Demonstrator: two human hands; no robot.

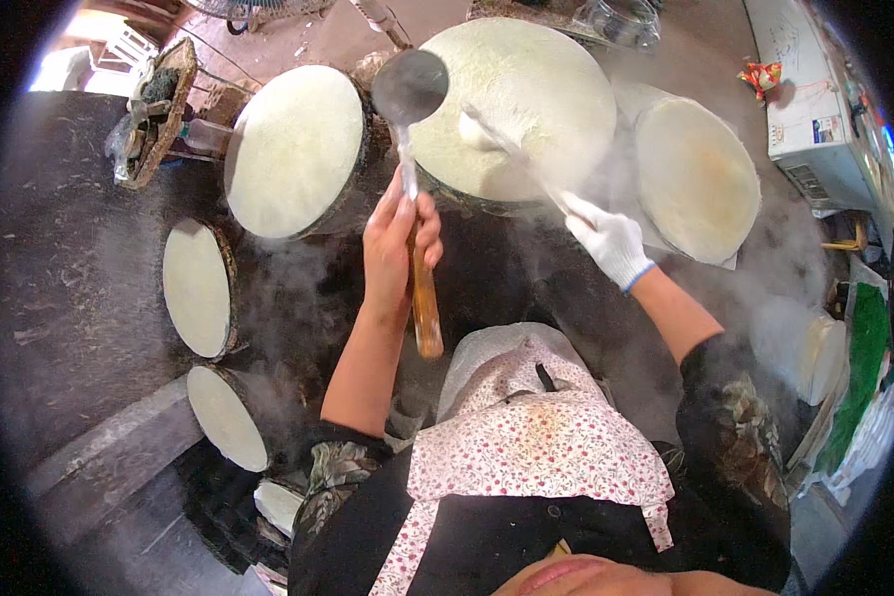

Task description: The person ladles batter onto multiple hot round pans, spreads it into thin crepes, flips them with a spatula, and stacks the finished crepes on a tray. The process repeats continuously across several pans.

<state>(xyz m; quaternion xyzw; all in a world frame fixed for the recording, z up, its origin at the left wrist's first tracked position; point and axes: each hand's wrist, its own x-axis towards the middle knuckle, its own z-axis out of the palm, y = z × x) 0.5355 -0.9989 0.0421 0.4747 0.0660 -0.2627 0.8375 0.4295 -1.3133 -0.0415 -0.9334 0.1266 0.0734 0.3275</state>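
Note:
My left hand [402, 228], bare, is wrapped round the handle of a ladle [410, 87]. Its dark round bowl is raised at the edge of the middle griddle, and the wooden grip points back toward me. In a white glove, my right hand [606, 236] grips a long, thin spatula-like tool [515, 151] that slants over that griddle. Beside the tool's far end is a smooth white lump [479, 133]; whether it is batter or part of the tool, I cannot tell. A pale yellow batter sheet [526, 74] covers the large round griddle.
Another batter-covered round griddle [296, 151] is at the left, with smaller ones [197, 288] curving nearer. On the right lies a browned round pancake [700, 179]. Steam drifts around it. A white appliance [815, 99] stands far right; a woven tray [159, 114] is far left.

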